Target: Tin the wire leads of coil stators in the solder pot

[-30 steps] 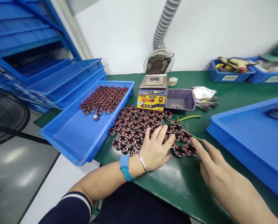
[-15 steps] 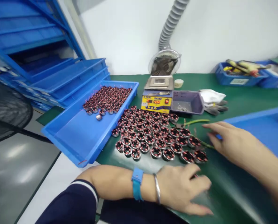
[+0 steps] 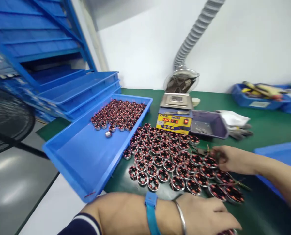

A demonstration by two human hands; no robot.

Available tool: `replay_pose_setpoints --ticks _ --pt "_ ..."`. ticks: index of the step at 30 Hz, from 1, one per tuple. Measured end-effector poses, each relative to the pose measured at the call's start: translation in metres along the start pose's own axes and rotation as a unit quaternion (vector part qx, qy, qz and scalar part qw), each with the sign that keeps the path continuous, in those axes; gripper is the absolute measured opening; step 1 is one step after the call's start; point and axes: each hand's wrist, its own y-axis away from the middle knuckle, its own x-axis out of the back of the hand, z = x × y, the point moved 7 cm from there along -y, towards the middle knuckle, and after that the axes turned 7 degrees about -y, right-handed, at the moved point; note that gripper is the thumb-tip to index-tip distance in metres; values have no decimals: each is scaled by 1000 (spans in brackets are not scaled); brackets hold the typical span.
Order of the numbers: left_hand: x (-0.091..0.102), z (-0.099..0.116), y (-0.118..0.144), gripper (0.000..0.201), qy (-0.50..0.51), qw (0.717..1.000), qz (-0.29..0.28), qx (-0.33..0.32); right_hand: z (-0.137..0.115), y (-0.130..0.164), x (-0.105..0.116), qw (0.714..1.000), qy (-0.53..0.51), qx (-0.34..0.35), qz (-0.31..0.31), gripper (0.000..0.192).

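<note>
My left hand (image 3: 209, 215), with a blue wrist strap and a silver bangle, is low in the head view. Its fingers close over a copper-wound stator (image 3: 227, 232), which the bottom edge of the picture partly cuts off. Farther back, my right hand (image 3: 225, 159) has its fingers curled at the handles of a pair of pliers (image 3: 199, 150). The hand covers part of the pliers; one green handle shows beyond the nearby stators. Between the hands and the left tray, many similar stators (image 3: 163, 174) stand in close rows on the green mat.
A blue tray (image 3: 69, 143) on the left holds many more stators. Behind the rows stand a yellow solder pot (image 3: 174, 122) with a digital display and a purple bin (image 3: 221, 125). Gloves (image 3: 240, 132) lie to their right, and another blue tray (image 3: 280, 148) borders the right side.
The view has shifted, so the bench sits lower in the picture. My right hand has come to the pliers and curled its fingers. My left hand's spread fingers have closed downward over a stator.
</note>
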Motion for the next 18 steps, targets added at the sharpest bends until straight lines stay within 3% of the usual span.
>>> replay_pose_setpoints --ticks 3,6,9,12,18 --pt "2 3 4 39 18 1000 -2 -17 -4 11 2 998 18 -42 35 20" --pt "2 3 5 36 32 999 -13 -28 -14 25 11 994 39 -69 77 4" --pt "2 2 5 33 32 999 -12 -28 -26 38 24 990 49 -73 107 22" --pt "2 1 6 31 36 999 -4 -16 -35 50 38 990 40 -63 121 27" --pt "-4 -1 6 33 56 998 -12 -17 -30 77 85 986 -23 -41 161 43"
